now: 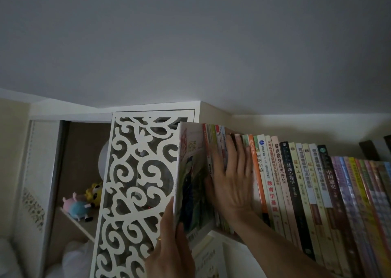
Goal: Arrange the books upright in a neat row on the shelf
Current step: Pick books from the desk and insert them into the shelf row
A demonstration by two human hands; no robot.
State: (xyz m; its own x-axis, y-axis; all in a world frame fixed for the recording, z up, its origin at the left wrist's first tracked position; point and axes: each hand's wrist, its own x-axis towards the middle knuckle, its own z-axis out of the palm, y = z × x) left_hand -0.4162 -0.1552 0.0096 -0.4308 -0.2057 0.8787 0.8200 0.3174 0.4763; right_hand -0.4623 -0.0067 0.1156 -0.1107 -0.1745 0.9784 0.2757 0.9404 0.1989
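Note:
A long row of books [296, 189] stands upright on the shelf [224, 235], spines facing me. At the row's left end a thin book with a green illustrated cover [191, 178] is partly out of the row, its cover turned toward me. My left hand [171, 248] grips this book at its lower corner, thumb on the cover. My right hand [230, 176] lies flat with straight fingers against the spines of the books just right of it, pressing on them.
A white carved fretwork panel [137, 189] stands directly left of the books. Behind it an open cabinet holds plush toys [82, 203]. More books [209, 260] sit on the shelf below. The ceiling is close above.

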